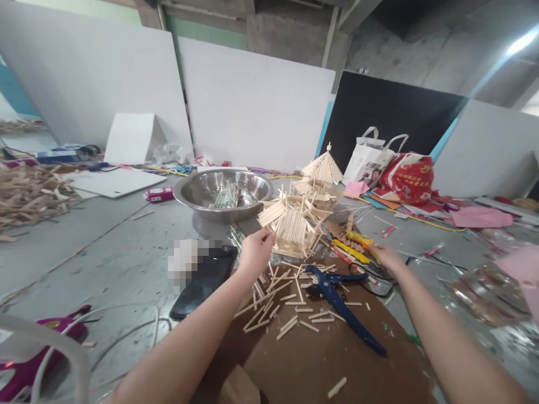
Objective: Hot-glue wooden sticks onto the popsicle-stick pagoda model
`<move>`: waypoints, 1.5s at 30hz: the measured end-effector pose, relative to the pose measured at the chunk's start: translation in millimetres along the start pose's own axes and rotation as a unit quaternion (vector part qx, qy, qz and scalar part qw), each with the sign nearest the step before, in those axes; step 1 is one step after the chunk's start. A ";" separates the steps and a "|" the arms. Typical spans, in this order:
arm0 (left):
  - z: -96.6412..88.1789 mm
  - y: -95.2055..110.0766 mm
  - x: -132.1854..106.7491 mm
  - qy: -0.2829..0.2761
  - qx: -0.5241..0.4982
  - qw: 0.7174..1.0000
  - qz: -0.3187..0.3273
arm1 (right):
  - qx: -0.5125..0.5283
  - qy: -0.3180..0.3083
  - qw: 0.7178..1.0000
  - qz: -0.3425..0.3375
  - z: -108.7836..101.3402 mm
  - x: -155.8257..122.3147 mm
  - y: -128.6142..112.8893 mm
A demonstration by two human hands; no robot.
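Observation:
A model house of wooden sticks (297, 221) stands on the floor ahead of me, with a smaller stick pavilion (323, 168) behind it. My left hand (255, 252) is closed in a pinch on the near left roof edge of the stick house. My right hand (385, 256) reaches to the right of it, fingers curled on a yellow glue gun (357, 242) lying on the floor. Loose cut sticks (286, 306) lie scattered on a brown cardboard sheet (320, 359) between my arms, beside blue cutters (341, 306).
A steel bowl (223, 191) with sticks sits behind the house. A black phone (204, 280) lies left of my arm. A pile of wood scraps (29, 193) is far left, a magenta tool (40, 348) near left, bags (391, 168) and pink paper (480, 216) at right. White boards (256, 106) lean on the wall.

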State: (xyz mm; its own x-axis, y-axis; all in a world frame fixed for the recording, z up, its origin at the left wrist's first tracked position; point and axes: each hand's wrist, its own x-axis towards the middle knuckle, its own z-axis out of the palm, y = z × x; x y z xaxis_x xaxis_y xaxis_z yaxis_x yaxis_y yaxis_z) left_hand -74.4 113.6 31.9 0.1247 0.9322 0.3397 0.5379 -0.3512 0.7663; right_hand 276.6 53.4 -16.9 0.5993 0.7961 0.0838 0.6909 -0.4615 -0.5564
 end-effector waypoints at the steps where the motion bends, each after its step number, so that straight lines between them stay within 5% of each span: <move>1: 0.7 0.1 0.4 0.004 0.001 1.000 -0.001 | 0.018 0.002 1.000 0.016 -1.1 -0.7 0.7; 10: -1.8 0.5 -1.4 -0.004 0.084 0.996 0.010 | 0.232 -0.003 0.966 0.114 -14.5 -19.5 -5.5; 16: 0.2 -1.4 1.3 -0.011 0.076 0.997 0.027 | 0.349 -0.107 0.924 0.111 -21.9 -27.0 -14.3; 20: -0.4 0.4 1.7 -0.017 0.057 0.998 0.028 | 0.367 -0.118 0.918 0.096 -23.0 -27.7 -20.4; 27: 0.2 1.7 3.8 -0.025 0.048 0.998 0.017 | 0.369 -0.116 0.922 -0.002 -36.7 -36.2 -46.8; 35: 0.9 0.6 5.5 -0.031 0.016 0.999 0.006 | 0.274 -0.167 0.933 -0.163 -62.9 -64.1 -115.5; 45: -4.3 -0.4 10.5 -0.088 -0.062 0.994 -0.035 | 0.204 -0.229 0.916 -0.257 -45.4 -64.9 -160.3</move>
State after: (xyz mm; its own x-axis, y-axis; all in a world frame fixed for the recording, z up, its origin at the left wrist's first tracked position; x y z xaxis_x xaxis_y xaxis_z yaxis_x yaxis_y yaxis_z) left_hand -76.9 123.2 37.6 0.2399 0.9518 0.1910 0.4452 -0.2827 0.8496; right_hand 145.4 57.9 104.4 -0.0605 0.9913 0.1168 0.5700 0.1303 -0.8113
